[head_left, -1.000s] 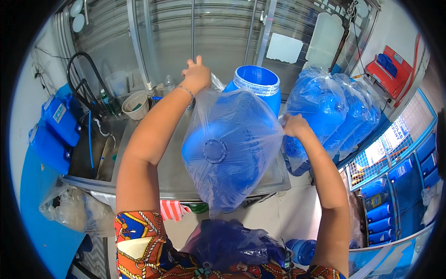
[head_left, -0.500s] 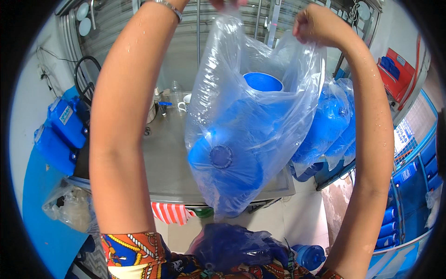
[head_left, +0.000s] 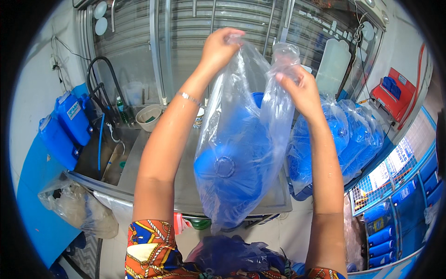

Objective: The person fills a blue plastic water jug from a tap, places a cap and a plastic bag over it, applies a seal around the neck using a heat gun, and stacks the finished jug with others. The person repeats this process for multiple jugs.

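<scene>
In front of me a clear plastic bag (head_left: 219, 122) hangs around a blue water jug (head_left: 237, 186), whose round capped spout (head_left: 225, 166) faces me through the film. My left hand (head_left: 220, 50) pinches the top of the bag at its left side, fingers closed. On the right, my right hand (head_left: 302, 90) is closed on a gathered fold of the bag, lower than the left one. A twist of film sticks up above the right fingers. The blue round top of the jug shows partly behind the film between my hands.
Bagged blue jugs (head_left: 320, 144) stand at the right. A steel counter (head_left: 158, 162) with a sink (head_left: 109, 160) lies ahead and left, holding a bowl (head_left: 148, 116) and a green bottle (head_left: 122, 109). Blue jerrycans (head_left: 72, 116) sit at the far left; a plastic sack (head_left: 83, 209) is below.
My arms have come down and closer together. The bag's mouth is narrower, its right side now bunched in my right hand. The view has shifted, showing more of the sink.
</scene>
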`<state>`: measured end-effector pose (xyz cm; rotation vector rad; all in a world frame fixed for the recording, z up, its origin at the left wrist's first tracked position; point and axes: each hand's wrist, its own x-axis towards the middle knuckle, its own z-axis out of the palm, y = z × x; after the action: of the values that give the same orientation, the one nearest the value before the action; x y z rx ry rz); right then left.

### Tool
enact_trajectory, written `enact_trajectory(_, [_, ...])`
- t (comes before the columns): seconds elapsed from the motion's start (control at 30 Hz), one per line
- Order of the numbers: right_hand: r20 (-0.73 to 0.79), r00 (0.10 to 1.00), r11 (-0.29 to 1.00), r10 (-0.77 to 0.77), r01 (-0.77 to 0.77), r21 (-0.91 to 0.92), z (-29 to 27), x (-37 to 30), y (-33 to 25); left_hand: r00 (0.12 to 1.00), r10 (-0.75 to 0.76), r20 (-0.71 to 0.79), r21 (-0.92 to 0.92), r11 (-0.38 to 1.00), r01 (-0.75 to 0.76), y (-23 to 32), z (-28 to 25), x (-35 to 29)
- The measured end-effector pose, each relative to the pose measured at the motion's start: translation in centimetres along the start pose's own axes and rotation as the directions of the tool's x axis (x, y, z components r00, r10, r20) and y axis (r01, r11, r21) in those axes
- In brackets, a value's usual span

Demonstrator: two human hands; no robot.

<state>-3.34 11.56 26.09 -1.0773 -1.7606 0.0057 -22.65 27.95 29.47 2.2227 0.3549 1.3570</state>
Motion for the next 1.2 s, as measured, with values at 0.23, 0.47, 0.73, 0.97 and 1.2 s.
enact_trajectory(0.23, [-0.024, 0.943, 0.475, 0.333, -0.146, 0.868, 0.9, 2.5, -0.3, 0.943, 0.322, -0.087, 0.551, 0.804, -0.223, 7.6, 1.0, 4.0])
enact_trajectory(0.47, [0.037, 0.963, 0.490, 0.268, -0.170, 0.855, 0.0, 1.4, 0.5, 0.956, 0.239, -0.171, -0.534, 0.793, -0.294, 3.0, -2.5, -3.5])
enact_trajectory(0.73, [0.040, 0.934, 0.773, 0.355, -0.318, 0.549, 4.6, -0.8, -1.2, 0.966, -0.015, 0.257, -0.388, 0.914, 0.118, 0.9, 3.0, -2.3])
enact_trajectory(0.97, [-0.187, 0.946, 0.740, 0.266, -0.076, 0.669, 3.9, -1.7, -0.9, 0.949, -0.230, 0.215, -0.718, 0.622, 0.313, 3.2, 2.9, -0.4])
enact_trajectory(1.2, [-0.051, 0.977, 0.899, 0.208, -0.170, 0.404, 2.8, 0.2, -1.5, 0.973, 0.160, 0.165, -0.317, 0.943, -0.101, 6.4, 2.0, 0.6])
